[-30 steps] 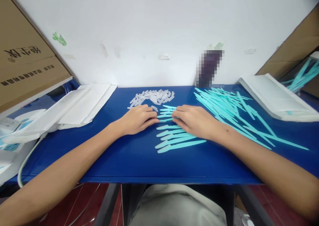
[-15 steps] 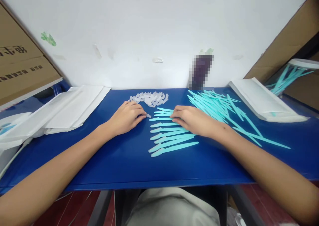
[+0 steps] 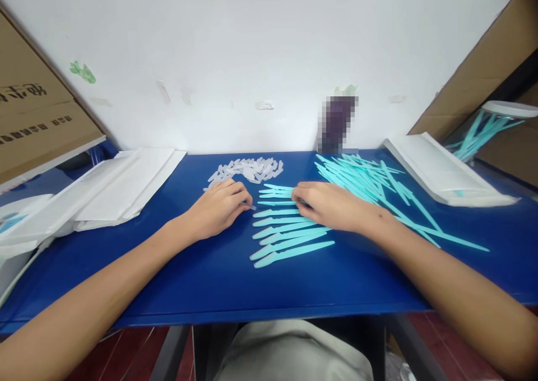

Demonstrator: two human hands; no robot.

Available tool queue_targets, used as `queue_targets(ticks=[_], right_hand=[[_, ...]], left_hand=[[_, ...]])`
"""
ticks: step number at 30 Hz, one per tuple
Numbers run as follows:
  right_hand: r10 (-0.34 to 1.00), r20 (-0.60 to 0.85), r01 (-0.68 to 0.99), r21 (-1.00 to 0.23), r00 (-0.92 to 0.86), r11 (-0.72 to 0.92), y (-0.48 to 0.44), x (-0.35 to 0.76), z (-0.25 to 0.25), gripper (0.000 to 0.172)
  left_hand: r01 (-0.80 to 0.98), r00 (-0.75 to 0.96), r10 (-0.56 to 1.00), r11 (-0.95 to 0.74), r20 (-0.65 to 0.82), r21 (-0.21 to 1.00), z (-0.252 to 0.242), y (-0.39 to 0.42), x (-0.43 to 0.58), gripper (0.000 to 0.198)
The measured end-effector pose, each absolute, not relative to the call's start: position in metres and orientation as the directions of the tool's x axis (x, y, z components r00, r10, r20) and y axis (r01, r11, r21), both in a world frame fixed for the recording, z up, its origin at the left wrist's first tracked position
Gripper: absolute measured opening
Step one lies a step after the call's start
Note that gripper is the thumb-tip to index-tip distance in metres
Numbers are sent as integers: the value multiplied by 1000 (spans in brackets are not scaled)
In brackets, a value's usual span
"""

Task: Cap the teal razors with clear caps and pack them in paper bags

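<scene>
Between the thumb and fingers of my left hand (image 3: 221,206) is a small translucent blade cap (image 3: 253,207). My right hand (image 3: 330,203) pinches a turquoise eyebrow razor (image 3: 275,203), its blade end pointing left toward the cap with a small gap between them. Below it, several eyebrow razors with caps over their blades (image 3: 300,255) lie in a row, handles to the right. A few more razors (image 3: 273,189) lie just beyond the held one. Behind my left hand is a heap of loose caps (image 3: 252,170).
A large pile of turquoise razors (image 3: 357,173) spreads over the blue table (image 3: 189,286) at right. White padded envelopes lie at left (image 3: 113,187) and one at far right (image 3: 454,173). A clear tub of razors (image 3: 490,129) and cardboard boxes (image 3: 37,101) flank the table.
My left hand has moved slightly right and toward me with the cap, now level with the held razor's blade end. My right hand has shifted only slightly, still pinching the razor.
</scene>
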State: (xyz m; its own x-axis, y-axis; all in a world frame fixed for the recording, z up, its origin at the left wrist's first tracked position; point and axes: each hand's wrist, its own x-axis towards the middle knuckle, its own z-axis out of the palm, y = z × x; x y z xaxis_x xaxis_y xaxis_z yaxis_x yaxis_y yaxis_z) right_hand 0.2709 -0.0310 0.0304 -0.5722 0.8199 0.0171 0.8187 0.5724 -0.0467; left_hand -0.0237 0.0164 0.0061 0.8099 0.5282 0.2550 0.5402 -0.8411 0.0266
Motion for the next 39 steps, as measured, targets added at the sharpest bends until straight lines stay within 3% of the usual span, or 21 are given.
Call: queue_targets(ticks=[5,11,22,31,39], right_hand=[[812,-2,810,-73,-584,582,-30,275,28,22],[811,-25,806,-131,-585,578,-28,280,29,25],[793,9,789,-102,-609,607,-30,278,35,27],[797,5,785,-174,-604,595,-26,284,29,26],[773,62,775,26,-631,631,-32,265,28,30]], left_hand=[[557,776,567,-821,274,123,1,18,-20,24],[583,713,636,-772,294,255,2,16,-18,36],[604,680,681,-731,274,317,3,11,-15,37],[605,682,682,-729,264,320,4,10,-14,36],[564,702,636,-771,321,294,-2,9,-12,36]])
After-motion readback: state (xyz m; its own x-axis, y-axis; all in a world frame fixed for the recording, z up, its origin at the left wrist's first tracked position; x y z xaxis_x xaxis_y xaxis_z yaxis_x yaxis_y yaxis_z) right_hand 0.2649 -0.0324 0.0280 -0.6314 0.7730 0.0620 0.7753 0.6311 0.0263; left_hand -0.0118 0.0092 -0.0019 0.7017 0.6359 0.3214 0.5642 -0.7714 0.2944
